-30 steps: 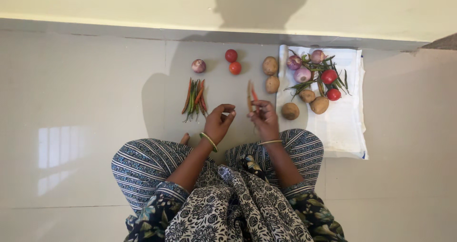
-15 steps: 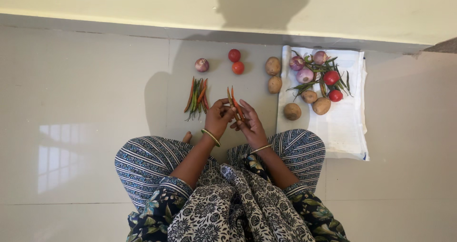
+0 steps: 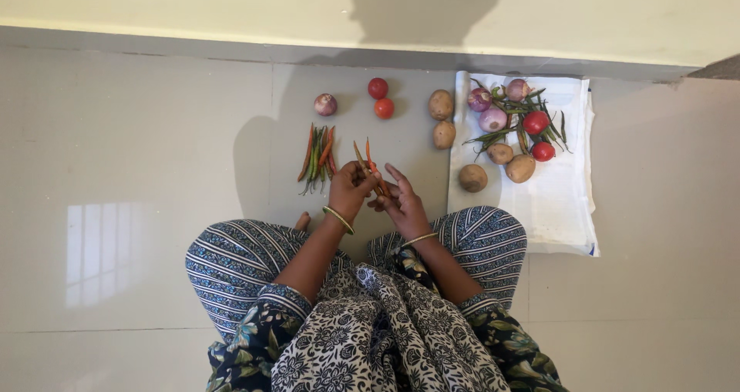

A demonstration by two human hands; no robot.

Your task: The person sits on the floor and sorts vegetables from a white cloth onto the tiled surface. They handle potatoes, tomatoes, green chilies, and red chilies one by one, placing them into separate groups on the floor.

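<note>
The left hand [image 3: 351, 190] has its grip closed round the lower ends of two slim chillies [image 3: 368, 161], an orange-red one and a paler one, held above the floor in front of the person's crossed legs. Their long axes run up and away from the body, tips fanned slightly apart. The right hand [image 3: 401, 201] sits just beside, fingers loosely spread and touching the lower part of the same pair, so both hands meet on them. Just to the left of the left hand lies the chilli pile [image 3: 317, 154] on the floor [image 3: 154, 168], lengthwise the same way. The left hand is nearer it; the cloth [image 3: 555, 199] with mixed vegetables lies well to the right
</note>
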